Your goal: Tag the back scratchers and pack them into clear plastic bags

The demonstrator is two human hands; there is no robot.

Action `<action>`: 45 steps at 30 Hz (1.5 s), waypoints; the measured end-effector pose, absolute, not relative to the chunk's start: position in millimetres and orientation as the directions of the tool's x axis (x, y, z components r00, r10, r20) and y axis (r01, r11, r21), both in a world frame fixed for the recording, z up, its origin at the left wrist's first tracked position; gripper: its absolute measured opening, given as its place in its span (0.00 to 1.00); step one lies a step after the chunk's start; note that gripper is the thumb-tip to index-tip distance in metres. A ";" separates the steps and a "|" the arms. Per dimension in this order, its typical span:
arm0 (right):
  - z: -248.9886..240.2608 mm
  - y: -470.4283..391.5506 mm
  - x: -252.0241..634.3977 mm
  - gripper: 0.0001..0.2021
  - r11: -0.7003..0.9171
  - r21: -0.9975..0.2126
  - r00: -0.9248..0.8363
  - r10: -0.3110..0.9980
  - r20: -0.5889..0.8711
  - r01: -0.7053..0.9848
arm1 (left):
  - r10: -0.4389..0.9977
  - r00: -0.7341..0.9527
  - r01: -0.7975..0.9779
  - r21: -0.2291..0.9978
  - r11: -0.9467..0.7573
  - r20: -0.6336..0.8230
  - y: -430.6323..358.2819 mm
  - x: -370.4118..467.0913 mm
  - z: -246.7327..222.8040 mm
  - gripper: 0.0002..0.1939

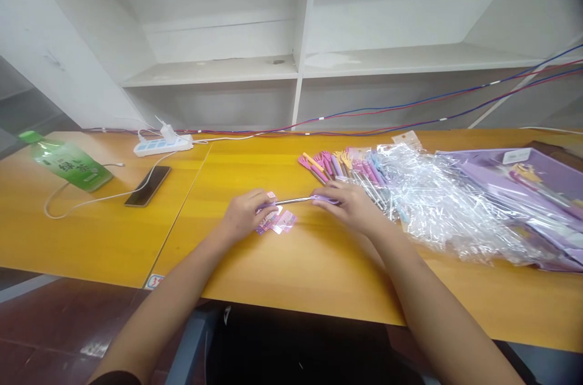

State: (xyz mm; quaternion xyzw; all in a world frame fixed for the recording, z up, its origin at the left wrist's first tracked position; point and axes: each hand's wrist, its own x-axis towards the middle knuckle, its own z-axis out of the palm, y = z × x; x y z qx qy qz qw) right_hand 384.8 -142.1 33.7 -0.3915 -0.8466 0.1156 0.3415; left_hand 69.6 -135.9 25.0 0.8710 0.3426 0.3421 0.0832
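A purple back scratcher with a thin metal rod (295, 200) is stretched level between my two hands, just above the table. My left hand (246, 213) has its fingers closed round one purple end. At the other purple end, my right hand (348, 204) is closed with its fingers pressed together. Small pink printed cards (285, 222) lie on the table under and beside my left hand. Behind my right hand is a row of back scratchers (334, 163) with pink, yellow, purple and blue hand-shaped ends.
Clear plastic bags (441, 197) are heaped to the right, against a purple tray (483, 161) holding more pieces. On the left are a phone (148, 186), a green bottle (70, 163) and a power strip (164, 144) with a white cable. Red and blue wires run along the table's back edge.
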 end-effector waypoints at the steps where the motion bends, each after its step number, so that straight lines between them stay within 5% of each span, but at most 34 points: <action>1: 33.1 -142.0 385.3 0.14 0.664 -0.463 -0.469 0.745 0.475 0.587 | 0.655 0.537 0.540 0.380 -0.751 0.531 -135.6 69.4 25.1 0.10; 9: 41.4 -141.0 389.3 0.12 0.654 -0.542 -0.392 0.754 0.528 0.527 | 0.734 0.533 0.569 0.463 -0.680 0.422 -128.5 64.7 26.9 0.11; 17: 47.2 -151.8 375.9 0.17 0.370 -0.858 -0.267 0.920 0.286 0.356 | 0.631 0.544 0.526 0.362 -0.770 0.552 -134.2 68.4 17.7 0.11; 36: 28.1 -156.2 348.5 0.17 0.274 -0.904 -0.297 0.939 0.176 0.330 | 0.549 0.620 0.548 0.192 -0.814 0.560 -137.2 66.8 11.8 0.11; 41: 25.0 -153.5 350.4 0.16 0.376 -0.750 -0.335 0.917 0.217 0.544 | 0.651 0.641 0.614 0.236 -0.753 0.407 -139.7 70.8 16.1 0.11; 45: 30.5 -153.3 335.5 0.14 0.582 -0.302 -0.494 0.808 0.322 0.755 | 0.762 0.595 0.761 0.125 -0.637 0.255 -150.5 90.0 26.3 0.10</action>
